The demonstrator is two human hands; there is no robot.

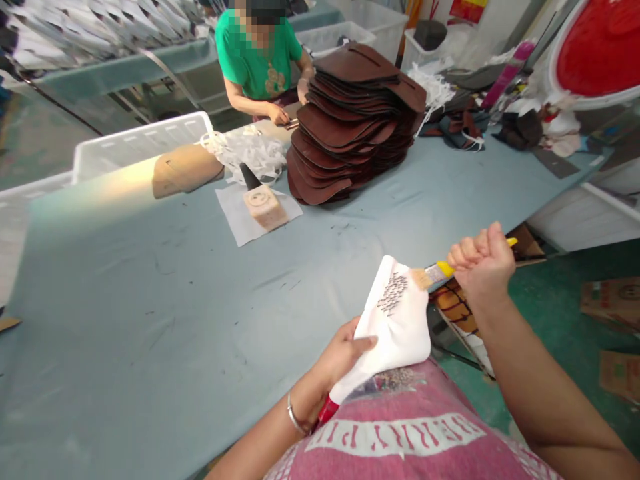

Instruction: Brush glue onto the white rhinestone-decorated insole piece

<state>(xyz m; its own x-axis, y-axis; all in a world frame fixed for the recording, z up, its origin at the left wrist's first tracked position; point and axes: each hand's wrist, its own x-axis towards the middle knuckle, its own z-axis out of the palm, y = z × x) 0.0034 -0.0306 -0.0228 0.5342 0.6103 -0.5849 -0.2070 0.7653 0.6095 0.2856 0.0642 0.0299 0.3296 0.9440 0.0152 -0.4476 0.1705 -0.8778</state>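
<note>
Gripping flat bristle brush (434, 273), right hand (481, 261) fisted, left hand (343, 353) pinching smooth, flared, dark-flecked white piece (403, 332)

Bright, cool, mostly even light, with one warm glow and softened, stretched margins.
Around the stack of brown leather pieces (353, 127), the tabletop (200, 307) is lit evenly, and dark shading is gathered between the stacked layers. Left of the stack, the table's far edge is washed by a warm yellowish glow. Nearer the camera than the stack, the white piece (407, 333) is rendered almost flat white, while the green floor (555, 400) beyond it is left dimmer. Far left of the stack, the pale pile (100, 30) is smeared; far right, the red disc (600, 47) is stretched by wide-angle distortion. Beside the stack, the co-worker (250, 63) is partly pixelated.
</note>
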